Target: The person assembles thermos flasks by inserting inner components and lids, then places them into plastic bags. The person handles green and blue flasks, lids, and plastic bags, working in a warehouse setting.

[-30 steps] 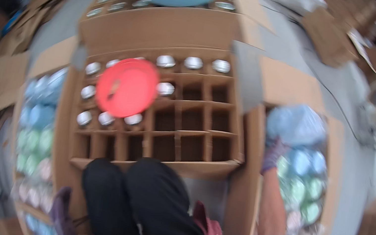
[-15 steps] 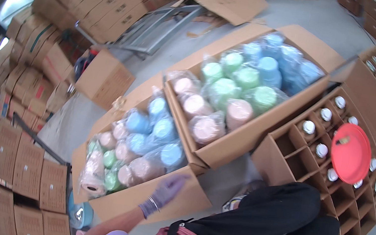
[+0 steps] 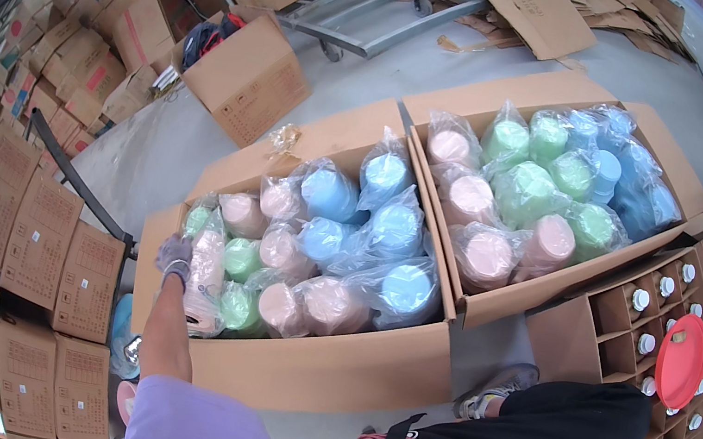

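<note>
My left hand (image 3: 175, 256), in a grey-purple glove, has reached to the left edge of the nearer open carton (image 3: 344, 371). It is next to a long pink stack (image 3: 206, 274) in clear plastic, lying along that side. How its fingers are set is hard to make out, as they point away and are partly hidden. Inside the carton stand several bagged cup-like pieces: a blue one (image 3: 406, 288), a pink one (image 3: 281, 307) and a green one (image 3: 243, 259) among them. My right hand is out of view.
A second open carton (image 3: 461, 303) holds more bagged pieces. At right, a divided carton (image 3: 554, 330) holds white-capped bottles and a red plate-like disc (image 3: 681, 360). Stacked cartons (image 3: 41, 231) line the left. A metal frame cart (image 3: 374, 40) lies beyond. My black-trousered legs (image 3: 531, 430) extend rightward.
My left hand has moved left, from over the near carton's front flap to its left edge beside the long pink stack. The view has shifted, and the cartons appear farther right.
</note>
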The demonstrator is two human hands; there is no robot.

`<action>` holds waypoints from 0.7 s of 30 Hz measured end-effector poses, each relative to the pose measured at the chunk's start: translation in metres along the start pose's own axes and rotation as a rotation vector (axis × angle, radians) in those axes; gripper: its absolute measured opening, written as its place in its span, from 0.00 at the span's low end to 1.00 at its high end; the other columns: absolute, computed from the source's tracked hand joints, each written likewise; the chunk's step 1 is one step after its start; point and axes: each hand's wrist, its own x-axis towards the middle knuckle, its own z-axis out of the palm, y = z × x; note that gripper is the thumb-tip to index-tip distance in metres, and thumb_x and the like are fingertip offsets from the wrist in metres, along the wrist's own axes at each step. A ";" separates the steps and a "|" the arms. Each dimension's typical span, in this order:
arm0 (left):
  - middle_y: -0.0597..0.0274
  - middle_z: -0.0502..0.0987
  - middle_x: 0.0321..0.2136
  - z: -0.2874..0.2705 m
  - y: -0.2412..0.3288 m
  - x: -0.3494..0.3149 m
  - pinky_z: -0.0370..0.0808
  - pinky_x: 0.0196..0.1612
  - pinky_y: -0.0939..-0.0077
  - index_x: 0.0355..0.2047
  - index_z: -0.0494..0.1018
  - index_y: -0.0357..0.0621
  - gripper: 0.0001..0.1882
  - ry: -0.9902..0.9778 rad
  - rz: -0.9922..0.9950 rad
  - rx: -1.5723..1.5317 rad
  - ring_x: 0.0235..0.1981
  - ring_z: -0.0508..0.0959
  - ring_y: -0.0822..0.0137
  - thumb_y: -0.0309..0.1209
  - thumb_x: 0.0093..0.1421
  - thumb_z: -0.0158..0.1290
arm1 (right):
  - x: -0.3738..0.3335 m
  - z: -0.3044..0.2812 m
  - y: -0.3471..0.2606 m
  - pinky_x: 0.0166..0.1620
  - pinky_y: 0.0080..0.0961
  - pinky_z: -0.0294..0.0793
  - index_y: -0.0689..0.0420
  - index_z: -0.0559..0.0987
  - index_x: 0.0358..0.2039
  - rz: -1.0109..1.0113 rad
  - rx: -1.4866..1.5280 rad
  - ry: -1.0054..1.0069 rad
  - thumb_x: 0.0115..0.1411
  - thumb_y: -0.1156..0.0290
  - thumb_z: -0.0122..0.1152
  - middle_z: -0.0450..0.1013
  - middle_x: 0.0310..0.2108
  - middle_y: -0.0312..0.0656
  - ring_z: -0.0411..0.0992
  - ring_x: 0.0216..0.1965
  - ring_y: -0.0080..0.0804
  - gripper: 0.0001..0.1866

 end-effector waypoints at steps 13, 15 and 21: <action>0.56 0.80 0.39 0.026 -0.182 -0.038 0.76 0.39 0.56 0.45 0.79 0.42 0.33 -0.471 -0.460 -0.782 0.37 0.78 0.62 0.62 0.62 0.48 | 0.023 0.060 -0.057 0.39 0.22 0.74 0.58 0.73 0.58 0.010 -0.308 -0.340 0.68 0.62 0.58 0.76 0.38 0.38 0.72 0.35 0.24 0.21; 0.56 0.79 0.42 0.037 -0.180 -0.054 0.76 0.41 0.57 0.48 0.78 0.43 0.30 -0.456 -0.224 -0.825 0.40 0.78 0.62 0.58 0.63 0.50 | 0.022 0.070 -0.068 0.39 0.23 0.74 0.58 0.73 0.58 -0.009 -0.291 -0.365 0.68 0.63 0.57 0.76 0.39 0.37 0.72 0.35 0.24 0.21; 0.57 0.81 0.44 0.051 -0.124 -0.067 0.77 0.54 0.52 0.47 0.76 0.43 0.22 -0.973 -0.419 -1.482 0.48 0.80 0.58 0.48 0.63 0.54 | 0.025 0.084 -0.057 0.40 0.24 0.75 0.58 0.73 0.58 -0.030 -0.155 -0.416 0.69 0.65 0.56 0.76 0.41 0.37 0.73 0.36 0.25 0.19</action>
